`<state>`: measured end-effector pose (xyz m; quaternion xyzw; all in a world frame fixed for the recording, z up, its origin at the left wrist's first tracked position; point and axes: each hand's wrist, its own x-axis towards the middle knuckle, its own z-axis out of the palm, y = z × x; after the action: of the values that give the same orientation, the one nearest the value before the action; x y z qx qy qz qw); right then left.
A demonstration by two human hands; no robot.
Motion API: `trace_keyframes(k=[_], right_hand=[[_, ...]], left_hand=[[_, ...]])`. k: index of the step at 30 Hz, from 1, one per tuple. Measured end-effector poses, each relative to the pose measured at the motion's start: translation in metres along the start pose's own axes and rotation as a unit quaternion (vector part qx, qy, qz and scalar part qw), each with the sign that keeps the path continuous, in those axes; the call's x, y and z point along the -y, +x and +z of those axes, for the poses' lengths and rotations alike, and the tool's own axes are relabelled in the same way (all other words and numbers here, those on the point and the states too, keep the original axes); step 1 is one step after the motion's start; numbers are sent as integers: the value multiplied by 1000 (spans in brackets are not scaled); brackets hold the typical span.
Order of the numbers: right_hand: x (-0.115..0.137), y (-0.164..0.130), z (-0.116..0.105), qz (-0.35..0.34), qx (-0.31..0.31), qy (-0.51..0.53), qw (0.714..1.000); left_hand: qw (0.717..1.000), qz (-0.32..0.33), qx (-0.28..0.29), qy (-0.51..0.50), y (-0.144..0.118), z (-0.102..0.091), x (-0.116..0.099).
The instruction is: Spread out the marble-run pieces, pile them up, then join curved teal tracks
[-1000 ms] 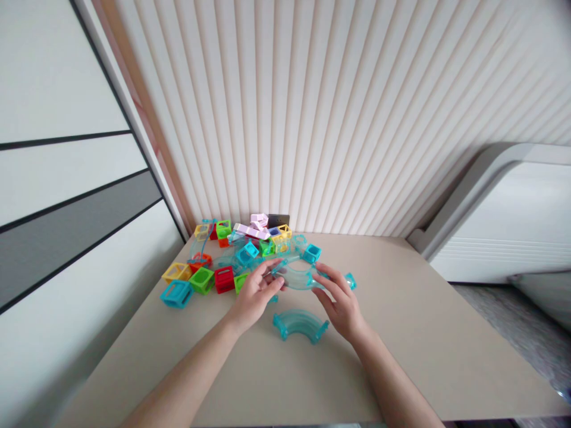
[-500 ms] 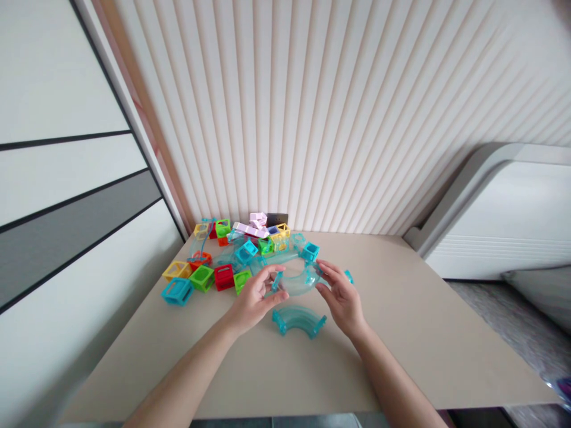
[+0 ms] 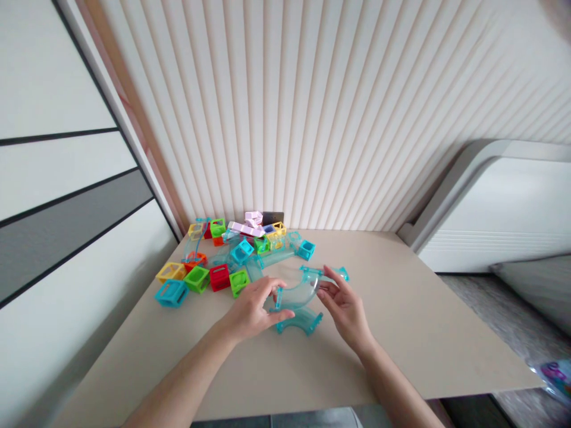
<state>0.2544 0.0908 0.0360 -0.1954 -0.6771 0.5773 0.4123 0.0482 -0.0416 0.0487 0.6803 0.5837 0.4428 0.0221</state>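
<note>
A clear teal curved track piece [image 3: 298, 293] is held up between both hands, just above the table. Fingers and thumb of my left hand [image 3: 256, 306] close around its left end connector. My right hand [image 3: 343, 306] grips the piece's right side, below the upper connector. Under it, a second curved track piece [image 3: 300, 321] lies on the table, partly covered by the held one. Another teal connector end [image 3: 341, 274] shows just beyond my right fingertips; what it belongs to is partly hidden.
Left of my hands lie several open-sided cubes, among them a green cube [image 3: 239, 282], a red cube [image 3: 219, 277] and a blue cube [image 3: 172, 293]. Farther back are pink blocks [image 3: 247, 229] and a black box [image 3: 273, 219], before a ribbed wall [image 3: 285, 119].
Both hands have brought the curved track piece lower and nearer, so that it now overlaps the one on the table. It has also tilted, and the camera view has shifted slightly.
</note>
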Motion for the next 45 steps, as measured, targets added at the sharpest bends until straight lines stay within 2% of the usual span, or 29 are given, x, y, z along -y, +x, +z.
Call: trace_keyframes(k=[2, 5, 8, 10, 12, 14, 15, 16, 18, 20, 24, 26, 29, 33, 35, 39, 45], right_hand=[[11, -3, 15, 46, -16, 36, 998], [31, -4, 37, 90, 0, 80, 993], [46, 3, 49, 122, 10, 112, 986], [53, 12, 48, 136, 17, 101, 985], [60, 23, 40, 144, 70, 63, 985], [67, 32, 29, 157, 177, 5, 972], [69, 35, 24, 161, 231, -25, 959], [71, 37, 20, 161, 275, -52, 946], [71, 40, 14, 155, 320, -82, 931], [67, 42, 11, 151, 330, -78, 928], [59, 44, 9, 158, 352, -41, 922], [57, 44, 8, 158, 345, -53, 924], [54, 38, 6, 134, 289, -103, 942], [51, 15, 5, 41, 190, -184, 963], [49, -1, 6, 8, 156, -225, 962], [37, -27, 8, -35, 129, -279, 951], [5, -45, 13, -92, 58, -313, 943]], left_hand=[[997, 35, -50, 54, -1, 7, -4], [988, 72, -98, 91, 1, 13, -12], [987, 117, -83, 67, 3, 13, -20], [984, 163, -60, 50, 1, 12, -22], [979, 178, -87, 50, -1, 11, -20], [980, 138, -130, 67, -4, 9, -16], [982, 113, -131, 78, -4, 7, -13], [985, 96, -114, 89, -4, 5, -11], [990, 88, -52, 96, -3, 1, -7], [993, 82, -11, 83, -1, -4, -5], [998, 55, 15, 33, 1, -8, -6], [998, 57, 15, 30, 1, -8, -9], [996, 47, -22, 73, -3, -7, -17], [986, -2, -87, 142, -17, -5, -29], [982, -32, -96, 158, -27, -2, -34], [977, -70, -94, 176, -44, 11, -39], [975, -89, -83, 183, -54, 26, -39]])
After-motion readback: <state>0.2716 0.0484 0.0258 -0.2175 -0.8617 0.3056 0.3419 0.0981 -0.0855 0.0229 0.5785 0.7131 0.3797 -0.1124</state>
